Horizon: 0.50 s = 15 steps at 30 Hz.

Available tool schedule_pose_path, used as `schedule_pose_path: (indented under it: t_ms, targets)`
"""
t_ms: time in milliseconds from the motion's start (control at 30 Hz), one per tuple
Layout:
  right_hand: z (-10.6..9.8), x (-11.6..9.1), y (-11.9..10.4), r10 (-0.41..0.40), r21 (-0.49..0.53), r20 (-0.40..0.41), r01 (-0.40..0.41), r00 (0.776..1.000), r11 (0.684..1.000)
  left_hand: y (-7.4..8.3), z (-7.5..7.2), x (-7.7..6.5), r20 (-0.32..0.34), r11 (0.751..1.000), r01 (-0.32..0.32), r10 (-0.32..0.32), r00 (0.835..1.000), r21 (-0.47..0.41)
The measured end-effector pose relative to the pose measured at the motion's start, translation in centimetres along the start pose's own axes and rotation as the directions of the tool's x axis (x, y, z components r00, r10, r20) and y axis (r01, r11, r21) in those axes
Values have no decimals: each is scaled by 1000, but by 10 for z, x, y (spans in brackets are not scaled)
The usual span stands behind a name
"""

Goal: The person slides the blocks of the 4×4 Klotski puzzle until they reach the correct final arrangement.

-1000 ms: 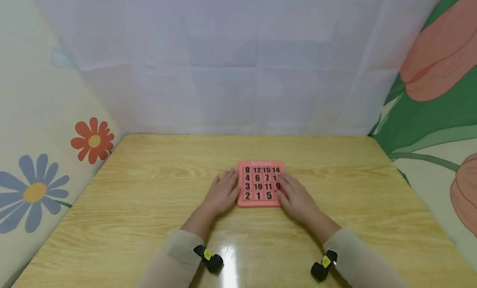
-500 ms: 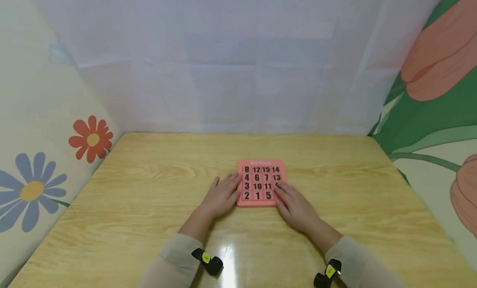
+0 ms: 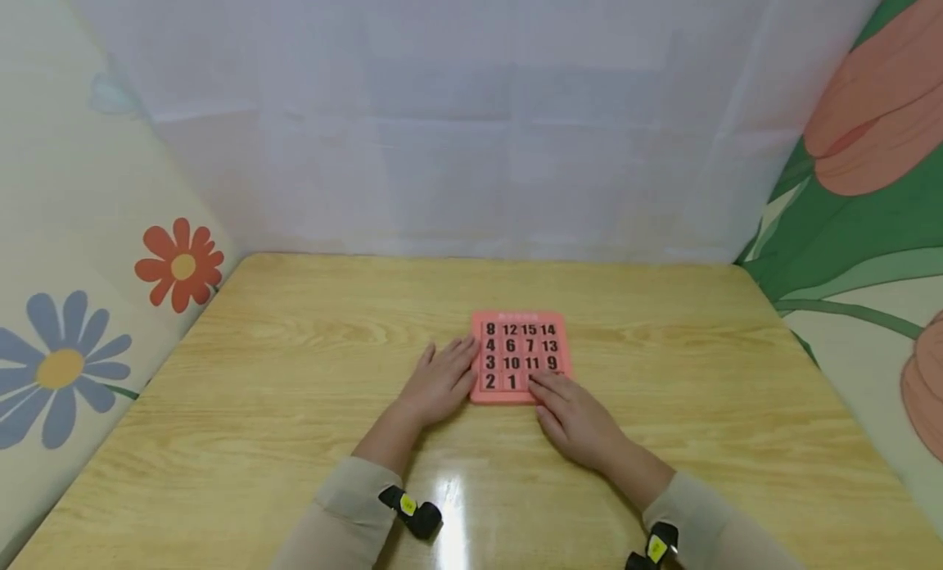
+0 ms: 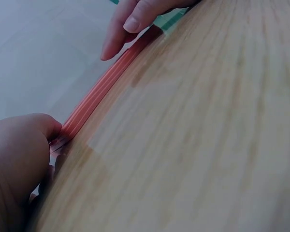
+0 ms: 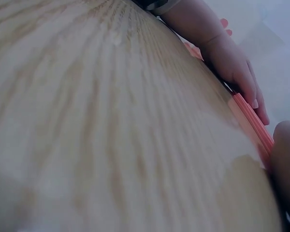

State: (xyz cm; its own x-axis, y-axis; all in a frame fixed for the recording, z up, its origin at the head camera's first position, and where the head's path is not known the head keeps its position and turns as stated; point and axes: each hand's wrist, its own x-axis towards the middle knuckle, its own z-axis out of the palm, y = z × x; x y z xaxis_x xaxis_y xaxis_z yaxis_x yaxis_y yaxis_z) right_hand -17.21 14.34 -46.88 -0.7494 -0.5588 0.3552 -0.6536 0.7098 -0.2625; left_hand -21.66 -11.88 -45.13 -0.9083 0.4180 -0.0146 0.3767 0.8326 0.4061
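Note:
A pink number sliding puzzle (image 3: 519, 317) lies flat on the table. Its tiles read 8, 12, 15, 14 along the top row, and 2 and 1 show at the bottom left. My left hand (image 3: 437, 383) rests against the puzzle's left edge with its fingers loosely extended. My right hand (image 3: 578, 418) reaches in from the lower right, its fingertips touching the bottom row and hiding the tiles and slot there. Seen edge-on in the left wrist view, the puzzle's side (image 4: 99, 92) runs between the two hands. The right wrist view shows that side (image 5: 253, 118) too.
The wood-grain table (image 3: 295, 324) extends around the puzzle on all sides. A white cloth (image 3: 457, 160) hangs behind its far edge. Flower-patterned panels (image 3: 66, 185) stand at left and right. Each sleeve carries a small black camera (image 3: 416, 514).
My right hand has slid from the puzzle's right side down and left onto the bottom row. Tiles 13 and 9 are now uncovered, while the 5 is covered. My left hand has stayed at the left edge.

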Motion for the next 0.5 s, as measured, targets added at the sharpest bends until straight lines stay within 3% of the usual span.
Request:
schedule_pose_path:
  t_ms: [500]
  targets:
    - [-1,4,-8,32,-15,51,-31,998,999,0,2,2,-9,1000,-1,1,1000,-5]
